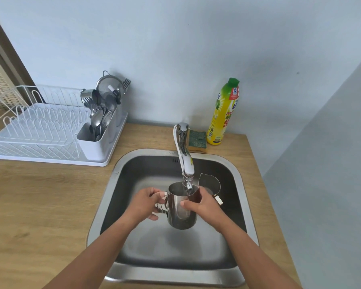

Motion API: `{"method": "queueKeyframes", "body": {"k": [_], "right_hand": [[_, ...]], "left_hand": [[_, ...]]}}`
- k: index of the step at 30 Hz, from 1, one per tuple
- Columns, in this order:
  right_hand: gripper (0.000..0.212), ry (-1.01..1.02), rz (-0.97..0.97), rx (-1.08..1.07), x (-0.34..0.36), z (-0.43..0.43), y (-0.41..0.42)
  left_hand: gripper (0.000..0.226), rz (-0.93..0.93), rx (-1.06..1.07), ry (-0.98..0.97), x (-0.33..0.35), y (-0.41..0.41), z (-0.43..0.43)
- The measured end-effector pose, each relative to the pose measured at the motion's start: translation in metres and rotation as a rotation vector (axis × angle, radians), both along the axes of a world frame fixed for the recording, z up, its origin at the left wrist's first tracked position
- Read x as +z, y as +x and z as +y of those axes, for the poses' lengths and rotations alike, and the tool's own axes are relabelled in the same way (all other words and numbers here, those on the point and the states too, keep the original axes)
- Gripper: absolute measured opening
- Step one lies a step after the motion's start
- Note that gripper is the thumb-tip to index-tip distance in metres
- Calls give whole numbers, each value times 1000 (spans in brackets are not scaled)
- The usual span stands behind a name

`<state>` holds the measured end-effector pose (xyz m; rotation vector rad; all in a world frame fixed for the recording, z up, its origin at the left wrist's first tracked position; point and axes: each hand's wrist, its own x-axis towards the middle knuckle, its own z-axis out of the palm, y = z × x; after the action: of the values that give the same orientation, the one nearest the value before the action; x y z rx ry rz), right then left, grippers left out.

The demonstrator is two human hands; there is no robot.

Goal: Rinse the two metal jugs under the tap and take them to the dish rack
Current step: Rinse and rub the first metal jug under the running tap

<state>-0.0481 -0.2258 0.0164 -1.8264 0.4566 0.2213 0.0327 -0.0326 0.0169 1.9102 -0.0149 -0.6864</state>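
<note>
Head-worn view, close, steeply downward over the sink (104, 207).

Holding a jug under the tap with both hands.

We hold one metal jug (180, 211) upright above the sink (104, 205), its open mouth directly under the tap (184, 155) spout. Our left hand (146, 203) grips the handle; our right hand (202, 205) wraps the jug's side. The second jug (209, 183) stands in the sink just behind. A dish rack (40, 130) with cutlery sits on the wooden counter (40, 205) to the left; a sponge (197, 140) and yellow soap bottle (222, 113) stand behind the tap.
</note>
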Motion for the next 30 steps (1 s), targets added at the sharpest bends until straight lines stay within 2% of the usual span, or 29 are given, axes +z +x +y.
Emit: {"method": "queueKeyframes", "body": {"k": [5, 9, 14, 17, 24, 27, 30], "right_hand": [[32, 53, -12, -22, -3, -7, -1], [37, 84, -2, -44, -7, 1, 1], [42, 91, 1, -85, -10, -7, 3], [39, 75, 3, -59, -11, -2, 6], [49, 80, 29, -61, -14, -5, 6], [45, 51, 47, -54, -14, -1, 5], [53, 13, 70, -53, -13, -1, 4]], "left_hand": [[18, 8, -54, -3, 3, 1, 3], [18, -19, -22, 20, 1, 3, 2], [16, 30, -57, 18, 2, 6, 3], [16, -19, -38, 49, 1, 8, 2], [17, -9, -88, 84, -2, 9, 2], [15, 1, -74, 90, -5, 10, 4], [13, 7, -60, 93, -9, 8, 4]]}}
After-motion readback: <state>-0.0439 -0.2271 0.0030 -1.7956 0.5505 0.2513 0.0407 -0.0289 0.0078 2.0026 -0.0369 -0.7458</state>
